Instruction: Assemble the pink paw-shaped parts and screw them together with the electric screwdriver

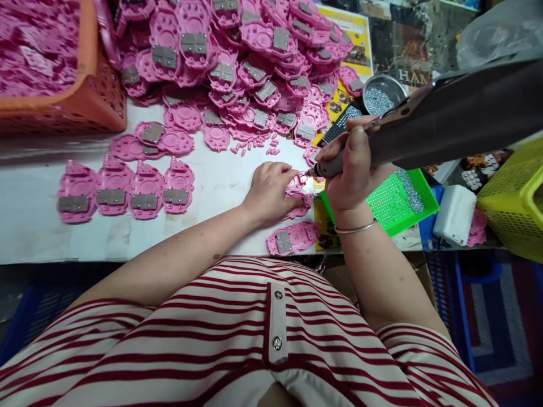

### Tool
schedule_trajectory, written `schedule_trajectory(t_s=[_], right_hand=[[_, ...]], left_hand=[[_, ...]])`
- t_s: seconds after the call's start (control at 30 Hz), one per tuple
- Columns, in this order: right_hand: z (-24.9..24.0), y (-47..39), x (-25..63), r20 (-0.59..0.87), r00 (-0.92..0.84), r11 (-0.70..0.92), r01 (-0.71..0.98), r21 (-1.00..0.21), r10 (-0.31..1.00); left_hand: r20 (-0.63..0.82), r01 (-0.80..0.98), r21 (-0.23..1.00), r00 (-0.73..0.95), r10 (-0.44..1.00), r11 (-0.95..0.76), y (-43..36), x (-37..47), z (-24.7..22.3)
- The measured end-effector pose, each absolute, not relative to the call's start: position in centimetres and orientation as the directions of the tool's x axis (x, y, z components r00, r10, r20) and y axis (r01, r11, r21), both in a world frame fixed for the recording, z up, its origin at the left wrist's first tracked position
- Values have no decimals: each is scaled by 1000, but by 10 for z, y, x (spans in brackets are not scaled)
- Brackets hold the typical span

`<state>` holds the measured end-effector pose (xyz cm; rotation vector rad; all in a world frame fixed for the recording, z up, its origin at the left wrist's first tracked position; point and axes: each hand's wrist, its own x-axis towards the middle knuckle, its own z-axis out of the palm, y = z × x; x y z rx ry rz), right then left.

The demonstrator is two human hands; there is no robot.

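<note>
My right hand (354,164) is wrapped round a dark electric screwdriver (424,124), its bit pointing down and left. The bit's tip meets a pink plastic casing (297,181) on the table. My left hand (271,192) presses on that casing from the left, fingers closed on its edge and partly hiding it. Another pink casing lies just below, partly under the left hand. Nearer the table edge rests a pink casing with a grey metal plate (292,238). Four-sided grey plates also show on a row of several pink casings (113,186) at the left.
A big heap of pink casings (254,68) fills the back. An orange basket (102,96) of pink parts stands at the left. Small pink pegs (254,144) lie before the heap. Right are a green screw tray (394,203), a metal bowl of screws (379,99) and a yellow basket (513,198).
</note>
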<state>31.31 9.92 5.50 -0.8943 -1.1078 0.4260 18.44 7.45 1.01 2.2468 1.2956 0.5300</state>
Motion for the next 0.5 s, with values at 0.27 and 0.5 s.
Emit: schedule_trajectory(t_s=[0.27,0.5], right_hand=[[57,99,315,595,314,585,139,-799,740],[60,101,314,611,357,616,115,-779,706]], left_hand=[[66,675,603,489,870,-425,77,184,9],[115,662,625,447,887,-414,76,183,8]])
